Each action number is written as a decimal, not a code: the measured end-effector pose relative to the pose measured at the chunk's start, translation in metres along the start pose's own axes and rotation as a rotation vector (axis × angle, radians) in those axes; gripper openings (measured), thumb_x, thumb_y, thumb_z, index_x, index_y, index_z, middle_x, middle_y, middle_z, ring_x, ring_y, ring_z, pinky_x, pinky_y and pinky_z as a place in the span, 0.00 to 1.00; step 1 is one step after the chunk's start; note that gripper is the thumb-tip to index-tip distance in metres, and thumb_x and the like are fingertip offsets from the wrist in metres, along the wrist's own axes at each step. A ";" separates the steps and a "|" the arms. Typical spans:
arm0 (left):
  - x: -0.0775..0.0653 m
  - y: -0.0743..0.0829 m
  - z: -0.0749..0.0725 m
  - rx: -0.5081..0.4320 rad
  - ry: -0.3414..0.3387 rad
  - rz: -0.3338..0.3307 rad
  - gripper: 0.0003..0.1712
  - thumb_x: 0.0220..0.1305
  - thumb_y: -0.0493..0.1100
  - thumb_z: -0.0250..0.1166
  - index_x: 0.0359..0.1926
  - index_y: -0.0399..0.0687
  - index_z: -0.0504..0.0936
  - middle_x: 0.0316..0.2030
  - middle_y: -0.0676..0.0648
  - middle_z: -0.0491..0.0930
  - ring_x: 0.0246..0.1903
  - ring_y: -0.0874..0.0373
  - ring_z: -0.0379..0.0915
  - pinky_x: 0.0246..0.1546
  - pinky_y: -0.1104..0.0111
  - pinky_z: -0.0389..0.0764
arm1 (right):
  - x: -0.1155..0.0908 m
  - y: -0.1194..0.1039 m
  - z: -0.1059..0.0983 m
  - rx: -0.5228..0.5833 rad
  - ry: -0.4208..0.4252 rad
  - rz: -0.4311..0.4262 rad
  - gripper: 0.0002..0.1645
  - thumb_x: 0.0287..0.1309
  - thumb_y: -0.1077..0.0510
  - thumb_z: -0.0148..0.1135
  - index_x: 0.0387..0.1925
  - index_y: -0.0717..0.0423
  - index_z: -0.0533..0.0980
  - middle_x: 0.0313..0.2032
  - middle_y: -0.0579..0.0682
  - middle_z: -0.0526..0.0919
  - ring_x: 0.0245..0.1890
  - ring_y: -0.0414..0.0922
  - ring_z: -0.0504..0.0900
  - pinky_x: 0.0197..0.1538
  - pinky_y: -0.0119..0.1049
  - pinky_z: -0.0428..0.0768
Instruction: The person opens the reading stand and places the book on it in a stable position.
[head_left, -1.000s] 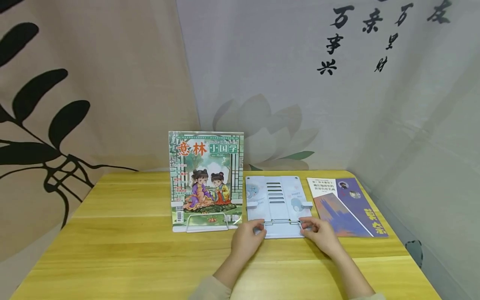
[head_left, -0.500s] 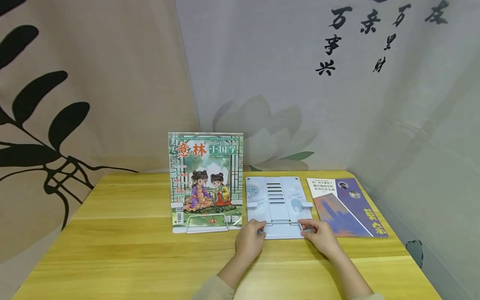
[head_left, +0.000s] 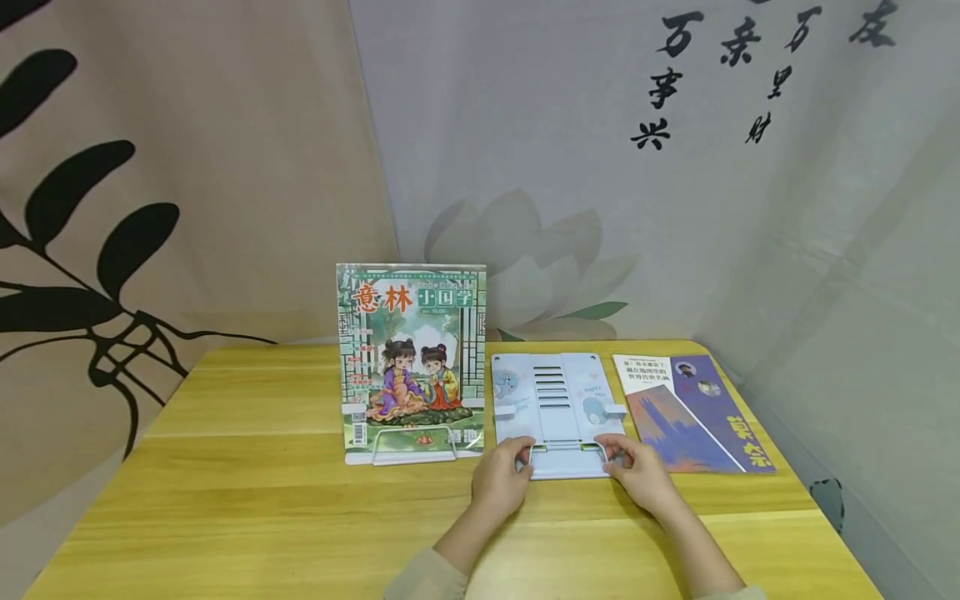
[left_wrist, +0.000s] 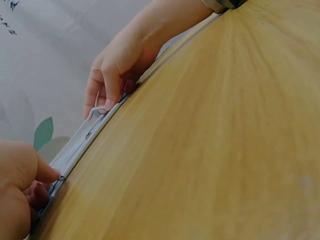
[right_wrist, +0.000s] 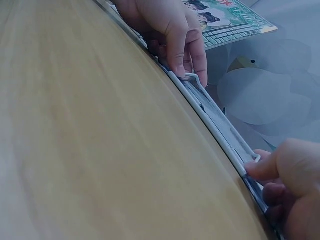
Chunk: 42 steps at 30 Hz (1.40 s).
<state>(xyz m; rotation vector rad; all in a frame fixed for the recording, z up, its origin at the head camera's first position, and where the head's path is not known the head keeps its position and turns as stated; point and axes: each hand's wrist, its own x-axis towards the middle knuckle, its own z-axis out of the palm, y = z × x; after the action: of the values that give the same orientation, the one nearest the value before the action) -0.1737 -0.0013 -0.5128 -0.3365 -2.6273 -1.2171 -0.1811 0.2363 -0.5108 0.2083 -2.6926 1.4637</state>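
Note:
A white book stand with slots down its middle and pale blue elephant prints lies flat on the table in the head view. Across its lower part runs a thin wire page holder. My left hand pinches the wire's left corner between thumb and fingers. At the right corner, my right hand pinches it the same way. Both wrist views show the wire bend rising just above the stand's edge, with thumbs on the near side. Fingers partly hide the wire's ends.
Left of the stand, a green magazine leans upright on another wire-fronted stand. A purple and white book lies flat close on the right. The wooden table ends at a printed curtain behind.
My left hand has shifted slightly to the right along the stand's lower edge. The wire page holder's angle has changed a little between the fingers. Magazine and purple book stay put.

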 end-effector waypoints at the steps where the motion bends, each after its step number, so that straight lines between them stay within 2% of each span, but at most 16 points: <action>1: 0.000 0.000 0.000 0.000 -0.002 0.000 0.21 0.45 0.31 0.71 0.44 0.46 0.85 0.26 0.59 0.76 0.26 0.64 0.71 0.25 0.73 0.70 | 0.000 0.000 0.000 -0.002 -0.001 -0.007 0.21 0.48 0.76 0.64 0.46 0.63 0.80 0.29 0.49 0.76 0.22 0.40 0.65 0.26 0.30 0.67; 8: 0.000 0.000 0.001 -0.044 -0.034 -0.003 0.22 0.46 0.29 0.70 0.44 0.49 0.84 0.27 0.60 0.76 0.23 0.68 0.66 0.24 0.73 0.69 | -0.004 0.000 0.000 0.018 -0.012 -0.006 0.21 0.49 0.77 0.62 0.46 0.62 0.77 0.30 0.50 0.73 0.22 0.40 0.64 0.26 0.30 0.65; 15: 0.000 0.000 0.002 -0.117 -0.063 -0.006 0.22 0.46 0.27 0.69 0.44 0.48 0.83 0.28 0.57 0.77 0.22 0.69 0.65 0.24 0.74 0.68 | -0.009 0.002 0.001 0.008 0.026 -0.018 0.22 0.49 0.78 0.62 0.45 0.60 0.76 0.30 0.49 0.73 0.22 0.39 0.64 0.26 0.31 0.65; 19: -0.001 0.000 0.002 -0.138 -0.060 0.020 0.22 0.45 0.26 0.68 0.44 0.47 0.83 0.27 0.57 0.77 0.22 0.68 0.65 0.23 0.74 0.69 | -0.013 0.002 0.002 0.016 0.040 -0.031 0.22 0.48 0.79 0.62 0.45 0.61 0.77 0.30 0.49 0.73 0.20 0.38 0.63 0.24 0.31 0.65; 24: 0.001 -0.003 0.000 -0.216 -0.063 0.041 0.20 0.45 0.25 0.68 0.43 0.41 0.84 0.26 0.53 0.78 0.23 0.67 0.67 0.25 0.74 0.72 | -0.014 0.001 -0.002 0.039 0.040 -0.023 0.21 0.47 0.77 0.64 0.45 0.62 0.79 0.29 0.50 0.76 0.19 0.38 0.65 0.23 0.30 0.66; 27: 0.005 -0.003 -0.003 -0.263 -0.042 0.047 0.17 0.47 0.26 0.66 0.42 0.36 0.84 0.25 0.51 0.78 0.22 0.67 0.68 0.25 0.74 0.74 | -0.012 -0.002 -0.007 0.056 0.042 -0.014 0.19 0.51 0.72 0.66 0.47 0.62 0.79 0.31 0.51 0.78 0.22 0.39 0.69 0.24 0.31 0.69; 30: 0.010 0.002 -0.007 -0.278 0.022 0.041 0.15 0.50 0.28 0.66 0.42 0.33 0.84 0.26 0.50 0.79 0.22 0.64 0.71 0.25 0.73 0.75 | -0.007 -0.006 -0.013 0.060 0.095 -0.026 0.18 0.55 0.67 0.66 0.49 0.64 0.79 0.33 0.54 0.81 0.24 0.40 0.70 0.25 0.30 0.69; 33: 0.018 0.009 -0.011 -0.280 0.089 0.043 0.16 0.52 0.31 0.67 0.45 0.34 0.83 0.30 0.47 0.81 0.27 0.58 0.74 0.30 0.69 0.76 | 0.000 -0.009 -0.020 0.045 0.193 -0.048 0.18 0.55 0.65 0.67 0.49 0.66 0.79 0.34 0.56 0.82 0.25 0.39 0.71 0.26 0.28 0.70; 36: 0.029 0.017 -0.014 -0.273 0.112 0.045 0.20 0.55 0.35 0.68 0.50 0.36 0.81 0.37 0.42 0.81 0.36 0.51 0.76 0.39 0.62 0.76 | 0.009 -0.010 -0.025 0.017 0.252 -0.058 0.21 0.55 0.65 0.68 0.51 0.66 0.78 0.37 0.59 0.83 0.29 0.39 0.73 0.30 0.26 0.71; 42: 0.053 0.021 -0.013 -0.218 0.093 -0.003 0.29 0.57 0.41 0.68 0.59 0.39 0.75 0.53 0.38 0.74 0.54 0.43 0.69 0.55 0.50 0.70 | 0.032 -0.008 -0.033 -0.055 0.210 -0.062 0.27 0.57 0.59 0.67 0.58 0.64 0.74 0.46 0.62 0.81 0.40 0.48 0.77 0.39 0.29 0.73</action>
<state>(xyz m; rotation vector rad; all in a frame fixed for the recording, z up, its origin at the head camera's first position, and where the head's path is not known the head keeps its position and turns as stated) -0.2167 0.0078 -0.4735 -0.3048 -2.4239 -1.4866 -0.2115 0.2571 -0.4823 0.1261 -2.5314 1.3122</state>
